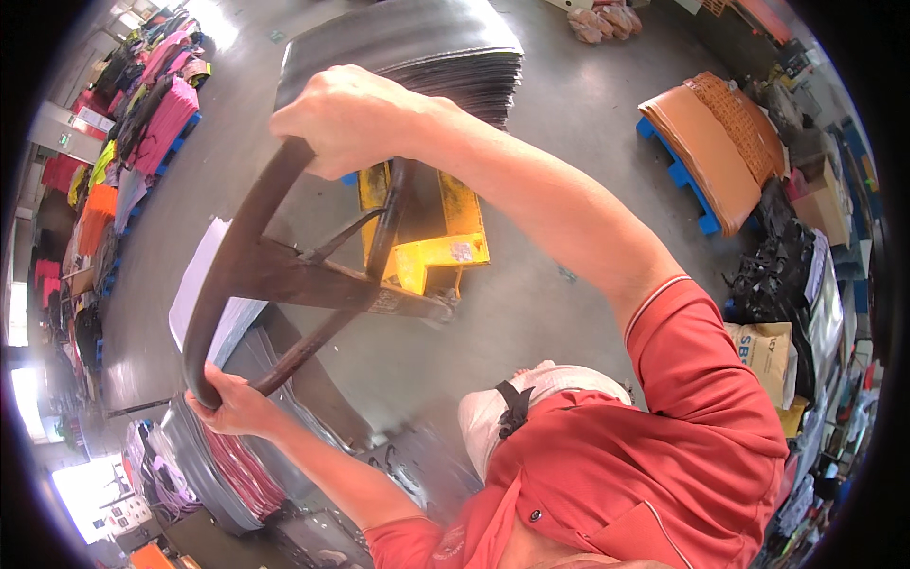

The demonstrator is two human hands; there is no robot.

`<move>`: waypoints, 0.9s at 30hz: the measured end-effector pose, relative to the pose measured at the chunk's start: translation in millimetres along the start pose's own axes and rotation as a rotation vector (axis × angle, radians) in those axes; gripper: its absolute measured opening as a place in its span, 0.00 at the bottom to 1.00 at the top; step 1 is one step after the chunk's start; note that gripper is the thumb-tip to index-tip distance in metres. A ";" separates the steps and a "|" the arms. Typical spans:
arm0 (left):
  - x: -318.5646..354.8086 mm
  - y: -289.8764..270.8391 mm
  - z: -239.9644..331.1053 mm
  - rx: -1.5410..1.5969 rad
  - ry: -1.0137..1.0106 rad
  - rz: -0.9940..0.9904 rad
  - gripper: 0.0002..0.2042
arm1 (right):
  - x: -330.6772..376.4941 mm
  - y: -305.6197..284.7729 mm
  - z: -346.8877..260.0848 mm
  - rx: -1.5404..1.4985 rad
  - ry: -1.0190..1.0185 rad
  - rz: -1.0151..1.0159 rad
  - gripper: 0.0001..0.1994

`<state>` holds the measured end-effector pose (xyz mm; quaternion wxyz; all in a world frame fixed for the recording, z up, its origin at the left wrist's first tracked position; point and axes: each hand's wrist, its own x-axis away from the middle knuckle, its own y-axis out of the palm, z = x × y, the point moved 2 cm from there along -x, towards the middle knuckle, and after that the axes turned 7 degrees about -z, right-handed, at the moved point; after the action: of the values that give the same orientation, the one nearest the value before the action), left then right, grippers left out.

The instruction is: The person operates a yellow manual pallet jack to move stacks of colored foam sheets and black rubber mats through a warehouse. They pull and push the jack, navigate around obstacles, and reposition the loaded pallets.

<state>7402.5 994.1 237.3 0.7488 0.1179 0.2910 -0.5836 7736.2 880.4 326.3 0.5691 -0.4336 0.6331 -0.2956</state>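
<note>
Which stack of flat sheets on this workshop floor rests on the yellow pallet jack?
The dark grey sheet stack at top centre, directly beyond the yellow pallet jack; the tan stack sits apart on a blue pallet.

the grey concrete floor (569, 123) carries a yellow pallet jack (427, 237) under stacked grey sheets (427, 47), a blue pallet (678, 175) of brown, perhaps leather, sheets (711, 142).

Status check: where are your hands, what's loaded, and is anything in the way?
Both hands, left hand and right hand, grip the pallet jack handle. Dark sheet stack on yellow jack. Bare floor beside it.
</note>
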 end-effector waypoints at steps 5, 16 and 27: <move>-60.5 48.3 -35.1 0.088 -0.029 -0.005 0.11 | -51.3 23.3 24.4 0.020 -0.018 0.118 0.11; -177.3 158.0 -90.8 0.024 -0.015 -0.160 0.10 | -164.0 68.1 100.5 0.041 0.138 0.110 0.09; -292.3 289.1 -134.8 0.097 0.067 -0.247 0.17 | -275.7 108.4 182.4 0.148 0.218 0.167 0.09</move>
<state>7591.2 1383.3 249.6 0.6547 0.1367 0.2995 -0.6804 7884.8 1194.9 327.8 0.5501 -0.3016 0.7014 -0.3381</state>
